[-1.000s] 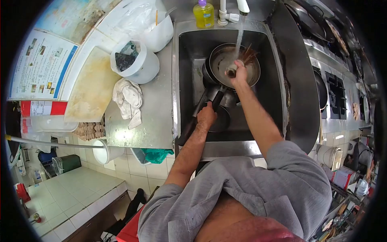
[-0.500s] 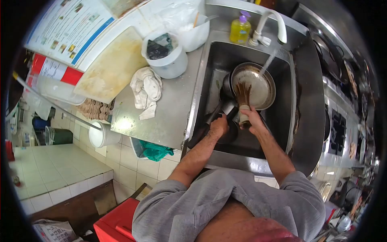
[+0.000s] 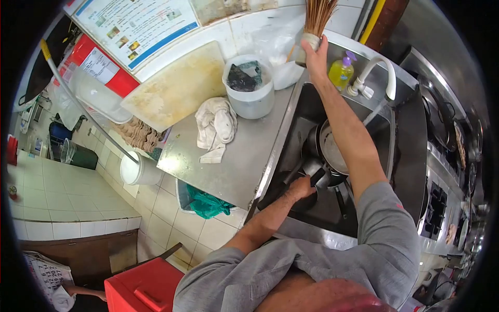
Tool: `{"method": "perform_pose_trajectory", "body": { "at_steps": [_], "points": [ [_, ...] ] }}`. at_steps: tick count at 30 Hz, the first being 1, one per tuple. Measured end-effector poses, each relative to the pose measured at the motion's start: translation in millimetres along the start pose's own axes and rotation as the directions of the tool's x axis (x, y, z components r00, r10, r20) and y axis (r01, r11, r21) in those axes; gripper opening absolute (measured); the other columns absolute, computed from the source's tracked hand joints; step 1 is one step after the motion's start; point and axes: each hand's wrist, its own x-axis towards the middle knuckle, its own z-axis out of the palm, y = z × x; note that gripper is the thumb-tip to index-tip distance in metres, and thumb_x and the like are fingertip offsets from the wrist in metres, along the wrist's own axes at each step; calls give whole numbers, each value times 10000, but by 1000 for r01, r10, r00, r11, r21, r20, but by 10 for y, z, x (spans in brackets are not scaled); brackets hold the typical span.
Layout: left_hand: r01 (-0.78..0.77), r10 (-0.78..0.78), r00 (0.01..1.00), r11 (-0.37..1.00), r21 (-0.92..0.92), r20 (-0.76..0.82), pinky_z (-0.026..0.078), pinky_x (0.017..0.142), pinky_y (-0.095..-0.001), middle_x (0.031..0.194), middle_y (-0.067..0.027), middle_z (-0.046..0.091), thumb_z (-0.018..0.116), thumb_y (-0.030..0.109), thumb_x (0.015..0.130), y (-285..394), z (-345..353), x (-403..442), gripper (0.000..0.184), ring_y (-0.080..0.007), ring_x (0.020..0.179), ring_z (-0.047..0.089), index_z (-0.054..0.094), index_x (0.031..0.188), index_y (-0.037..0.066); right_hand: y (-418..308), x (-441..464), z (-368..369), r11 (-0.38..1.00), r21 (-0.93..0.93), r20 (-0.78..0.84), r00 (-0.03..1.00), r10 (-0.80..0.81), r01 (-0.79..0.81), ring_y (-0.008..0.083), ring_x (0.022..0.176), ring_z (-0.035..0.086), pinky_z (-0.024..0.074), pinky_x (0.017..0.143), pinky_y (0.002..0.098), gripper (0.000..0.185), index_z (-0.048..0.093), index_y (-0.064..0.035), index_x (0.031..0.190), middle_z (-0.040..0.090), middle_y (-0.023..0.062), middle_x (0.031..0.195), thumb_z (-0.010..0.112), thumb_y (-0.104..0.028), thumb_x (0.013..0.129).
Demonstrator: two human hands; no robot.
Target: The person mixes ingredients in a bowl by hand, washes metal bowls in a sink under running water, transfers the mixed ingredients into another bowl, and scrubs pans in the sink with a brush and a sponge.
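Observation:
My right hand (image 3: 316,58) is raised beyond the sink's back left corner, wrapped round the bound base of a stick brush (image 3: 318,18) with its bristles up. Down in the steel sink (image 3: 370,208), my left hand (image 3: 301,188) is closed round a black pan handle (image 3: 317,177). A round pan (image 3: 332,151) sits among other pans, partly hidden by my right forearm. Water runs from the white faucet (image 3: 383,70) into the sink.
Yellow soap bottle (image 3: 340,73) stands behind the sink. On the left counter (image 3: 239,166) are a white bucket (image 3: 252,101) and a crumpled cloth (image 3: 215,125). A red chair (image 3: 143,286) stands lower left; a person's arm (image 3: 86,291) shows beyond it.
My right hand has lifted the brush out of the pan and up to the back left. My left hand remains at the pan handles. The view has shifted leftward.

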Motion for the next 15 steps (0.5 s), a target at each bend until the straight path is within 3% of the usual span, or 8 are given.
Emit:
{"method": "perform_pose_trajectory", "body": {
  "at_steps": [2,5,6,8,9,11,13,15],
  "points": [
    [33,-22,990,996,-81,137,476,817,-430,1011,-216,608,670,348,725,55,-92,-32,561,-340,955,596,499,1132,2,296,265,205,998,-63,-35,999,-19,17,288,1143,439,315,975,395,853,165,-20,1378,446,176,1254,654,-356,765],
    [-22,36,993,992,-128,110,476,819,-425,1013,-220,606,670,352,724,-5,1,28,571,-337,958,595,496,1128,-13,514,344,309,713,-640,-97,950,296,-287,338,1183,437,195,986,527,838,230,-79,1361,467,203,1265,567,-531,741],
    [-16,36,991,988,-153,130,476,817,-426,1012,-221,605,672,356,722,3,-6,30,576,-338,958,595,497,1120,-22,438,323,350,713,-642,-87,950,298,-283,338,1183,437,195,986,527,838,230,-79,1361,467,203,1265,567,-531,741],
    [-8,37,987,983,-183,155,476,816,-426,1011,-223,604,673,360,719,-3,35,64,581,-340,959,594,498,1112,-31,304,282,379,314,-930,-49,909,415,-193,313,1111,504,247,951,536,649,441,-76,1231,533,193,1185,570,-486,745],
    [-37,67,987,978,-207,143,476,813,-425,1012,-223,604,677,367,714,-31,82,107,585,-341,959,594,501,1103,-34,209,252,402,309,-932,-48,907,418,-191,313,1111,504,247,951,536,649,441,-76,1231,533,193,1185,570,-486,745],
    [-67,100,986,969,-237,132,476,811,-424,1013,-224,603,680,374,709,-32,143,146,589,-342,958,594,505,1094,-36,-26,160,531,429,-899,213,944,252,88,312,1023,558,366,875,498,489,584,-55,1034,599,191,1053,597,-436,727],
    [-167,180,983,953,-251,31,474,803,-412,999,-214,612,686,405,701,-6,191,147,582,-339,952,597,533,1048,-36,-224,-19,756,679,-719,427,864,267,145,316,969,584,454,775,437,441,622,-21,897,631,176,948,644,-407,685],
    [-134,187,976,922,-362,113,463,820,-389,1009,-228,607,682,435,698,76,96,99,646,-314,958,598,516,1088,-52,-526,-244,984,630,-758,518,742,426,168,335,969,580,484,759,377,633,568,10,1029,614,190,1013,702,-450,616]
  ]
}}
